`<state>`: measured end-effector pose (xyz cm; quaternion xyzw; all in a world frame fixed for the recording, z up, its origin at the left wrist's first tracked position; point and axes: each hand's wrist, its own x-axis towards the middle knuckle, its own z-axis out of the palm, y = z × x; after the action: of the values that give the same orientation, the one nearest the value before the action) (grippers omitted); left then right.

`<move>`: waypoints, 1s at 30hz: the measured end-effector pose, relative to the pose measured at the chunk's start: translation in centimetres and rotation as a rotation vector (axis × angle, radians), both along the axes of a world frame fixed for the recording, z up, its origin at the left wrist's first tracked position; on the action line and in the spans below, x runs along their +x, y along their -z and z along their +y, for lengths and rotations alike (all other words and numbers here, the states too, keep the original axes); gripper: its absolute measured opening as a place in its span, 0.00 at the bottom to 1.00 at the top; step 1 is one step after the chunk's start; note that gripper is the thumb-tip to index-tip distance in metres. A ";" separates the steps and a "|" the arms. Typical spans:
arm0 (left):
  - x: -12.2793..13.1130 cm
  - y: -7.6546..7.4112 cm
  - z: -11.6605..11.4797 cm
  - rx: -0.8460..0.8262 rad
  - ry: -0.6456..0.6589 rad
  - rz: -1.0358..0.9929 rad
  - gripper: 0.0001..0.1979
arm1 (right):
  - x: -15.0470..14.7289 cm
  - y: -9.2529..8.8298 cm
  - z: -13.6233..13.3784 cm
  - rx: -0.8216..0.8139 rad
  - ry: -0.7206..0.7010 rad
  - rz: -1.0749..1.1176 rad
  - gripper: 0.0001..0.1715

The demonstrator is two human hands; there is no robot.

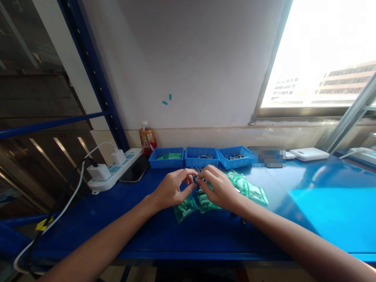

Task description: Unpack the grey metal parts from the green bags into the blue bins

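Observation:
My left hand (172, 188) and my right hand (216, 187) meet over the middle of the blue table (308, 203). Both pinch a small dark part (196, 179) between thumb and fingers. Just under them lie several green plastic bags (248, 188) filled with small pieces, one by my left wrist (185, 208) and more spread to the right. A little heap of dark parts sits behind the fingers. What exactly the part is stays too small to tell.
Three blue bins (202, 157) line the wall, the left with green bags, the others with dark parts. A bottle (147, 139), a phone (135, 171) and a white power strip (113, 170) with chargers stand left. White flat devices (309, 154) lie at the right by the window.

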<state>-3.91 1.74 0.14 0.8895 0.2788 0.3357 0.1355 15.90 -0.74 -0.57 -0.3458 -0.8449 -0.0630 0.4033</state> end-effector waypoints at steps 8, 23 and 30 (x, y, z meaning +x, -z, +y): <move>0.1 -0.1 -0.1 0.042 -0.034 0.008 0.09 | -0.1 -0.1 -0.3 -0.041 -0.007 0.051 0.05; -1.1 -2.2 0.0 -0.097 0.058 0.339 0.19 | 0.7 -0.6 0.2 0.068 -0.026 0.023 0.05; -3.0 -1.7 1.0 -0.232 0.026 0.623 0.30 | 4.2 -2.0 2.3 0.221 0.186 0.226 0.03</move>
<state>-6.92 2.71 1.88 0.9316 0.3317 0.0118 0.1482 20.08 1.58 1.45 -0.3808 -0.7466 -0.1532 0.5236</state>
